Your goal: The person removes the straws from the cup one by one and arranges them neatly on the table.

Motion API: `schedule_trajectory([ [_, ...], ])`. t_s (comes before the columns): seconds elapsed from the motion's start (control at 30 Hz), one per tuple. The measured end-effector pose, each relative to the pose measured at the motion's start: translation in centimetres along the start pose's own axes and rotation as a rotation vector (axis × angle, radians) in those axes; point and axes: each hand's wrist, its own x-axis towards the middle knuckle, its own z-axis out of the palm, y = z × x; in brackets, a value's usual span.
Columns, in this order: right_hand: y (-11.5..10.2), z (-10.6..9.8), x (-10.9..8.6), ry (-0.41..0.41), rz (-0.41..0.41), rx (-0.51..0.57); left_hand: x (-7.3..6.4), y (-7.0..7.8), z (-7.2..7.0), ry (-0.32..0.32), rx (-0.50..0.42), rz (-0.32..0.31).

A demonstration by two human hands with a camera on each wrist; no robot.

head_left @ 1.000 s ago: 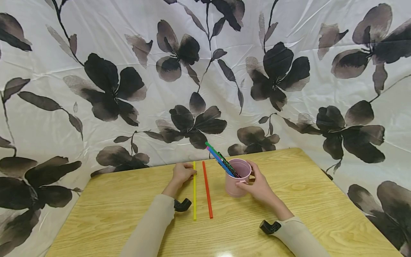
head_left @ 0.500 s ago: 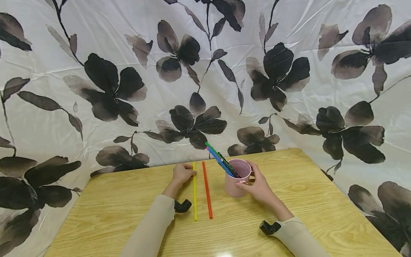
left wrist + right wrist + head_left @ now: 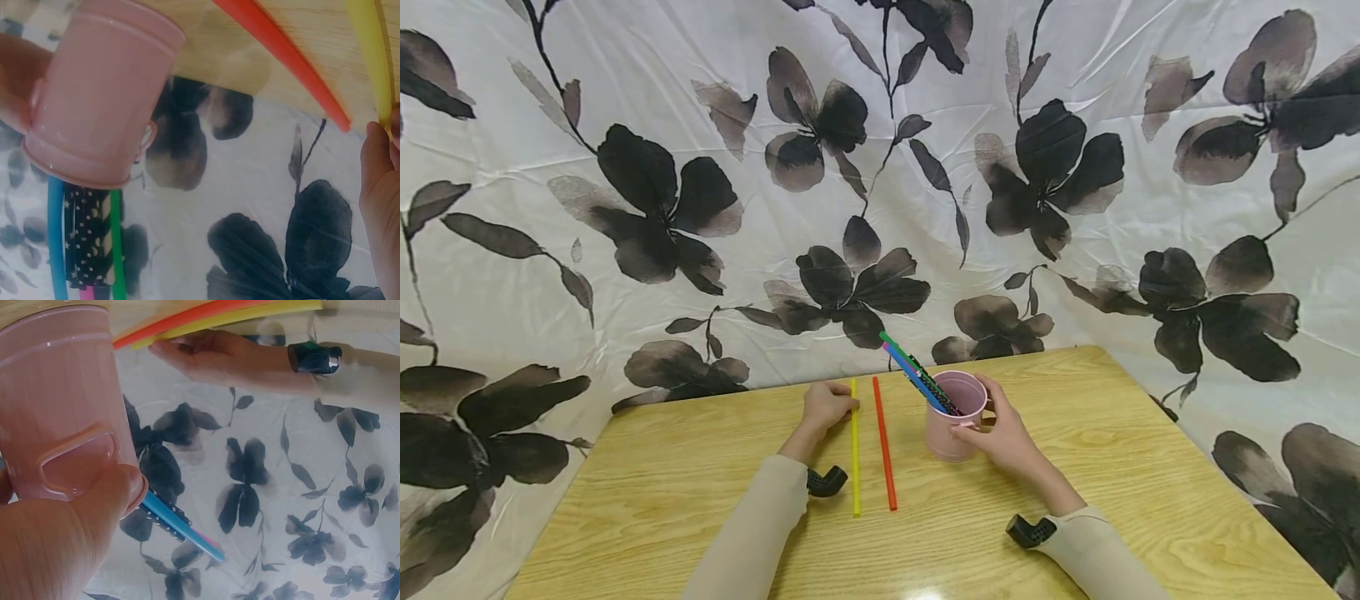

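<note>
My left hand point(image 3: 826, 404) pinches a yellow straw point(image 3: 855, 467) near its far end. The straw lies lengthwise over the table, and in the left wrist view thumb and finger meet at its tip point(image 3: 384, 115). Just right of it, a red straw point(image 3: 884, 450) rests on the wood, untouched. My right hand point(image 3: 1009, 437) grips a pink cup point(image 3: 950, 440) from its right side, thumb across the near rim by a small loop handle point(image 3: 81, 462). Out of the cup's mouth several straws point(image 3: 917, 377) lean to the left: blue, green, pink and black with white patterns. Their lower ends are hidden inside.
A light wooden table point(image 3: 647, 500) carries everything, its far edge running just beyond the straws. Behind hangs a white cloth point(image 3: 925, 208) printed with dark flowers. A black wrist camera point(image 3: 827, 481) sits at the left sleeve, another point(image 3: 1030, 531) at the right.
The near end of the yellow straw has shifted slightly to the right and toward me. Both hands, the pink cup and the red straw have stayed in place.
</note>
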Motion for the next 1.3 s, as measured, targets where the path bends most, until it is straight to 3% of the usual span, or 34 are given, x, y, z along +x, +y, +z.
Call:
schedule_trajectory([
  [0.4, -0.5, -0.1, -0.1, 0.001, 0.007, -0.011, 0.0, 0.0, 0.1, 0.012, 0.013, -0.014],
  [0.6, -0.1, -0.1, 0.1, 0.005, 0.002, -0.015, 0.1, -0.4, 0.5, 0.011, 0.049, 0.029],
  [0.87, -0.1, 0.0, 0.0, -0.002, -0.001, -0.01, 0.1, -0.6, 0.5, 0.015, 0.068, 0.033],
  [1.3, -3.1, -0.4, -0.5, -0.035, -0.007, 0.015, -0.1, -0.2, 0.5, 0.007, 0.08, 0.052],
])
